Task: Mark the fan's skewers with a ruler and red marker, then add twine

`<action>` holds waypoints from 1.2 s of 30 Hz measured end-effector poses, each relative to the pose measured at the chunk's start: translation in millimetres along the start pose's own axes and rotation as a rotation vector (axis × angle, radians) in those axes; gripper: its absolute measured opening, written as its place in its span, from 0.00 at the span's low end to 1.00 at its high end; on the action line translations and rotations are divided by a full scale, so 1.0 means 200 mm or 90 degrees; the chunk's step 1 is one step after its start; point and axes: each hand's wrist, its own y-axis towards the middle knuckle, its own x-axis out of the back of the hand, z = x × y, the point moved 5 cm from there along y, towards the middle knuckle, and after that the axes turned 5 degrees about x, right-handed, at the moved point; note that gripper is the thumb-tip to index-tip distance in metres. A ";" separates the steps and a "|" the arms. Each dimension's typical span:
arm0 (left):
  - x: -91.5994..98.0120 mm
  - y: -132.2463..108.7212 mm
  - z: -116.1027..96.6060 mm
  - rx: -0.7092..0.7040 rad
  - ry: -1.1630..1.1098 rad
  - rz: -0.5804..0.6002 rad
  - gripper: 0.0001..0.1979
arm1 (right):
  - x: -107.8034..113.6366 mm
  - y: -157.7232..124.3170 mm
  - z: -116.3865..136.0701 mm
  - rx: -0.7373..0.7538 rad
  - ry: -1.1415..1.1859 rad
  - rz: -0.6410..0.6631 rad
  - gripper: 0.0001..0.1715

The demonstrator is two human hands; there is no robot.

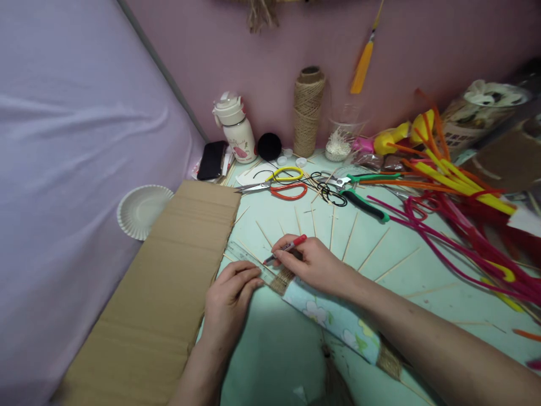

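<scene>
Plainly, the ruler (267, 274) lies slantwise on the bench (262, 349), its far end near the cardboard (169, 282). On the ruler's near edge rest the left hand's (231, 290) fingers, bent and bunched together; whether they pinch it or merely press, I cannot tell. Over the ruler, the right hand's (310, 262) fingers are closed round a marker (291, 244), tip downward; contact there is unclear. Right of the ruler runs flowered cloth (332, 320), and sticks (347, 237) fan out beyond. Farther back from the ruler lie scissors (269, 185) and pliers (367, 206), with twine (309, 115) standing behind.
</scene>
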 end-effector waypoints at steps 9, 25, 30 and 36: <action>0.00 0.00 0.00 0.004 -0.010 0.000 0.05 | 0.01 0.00 0.01 -0.005 0.008 -0.002 0.13; 0.00 0.00 0.00 -0.007 0.010 0.003 0.05 | 0.01 0.00 0.02 0.007 0.001 0.003 0.12; -0.01 -0.01 0.00 -0.009 0.008 0.004 0.05 | 0.00 0.00 0.00 0.013 -0.033 0.008 0.12; 0.00 -0.01 0.00 -0.014 0.009 -0.003 0.05 | 0.01 0.00 0.00 0.013 -0.025 0.002 0.13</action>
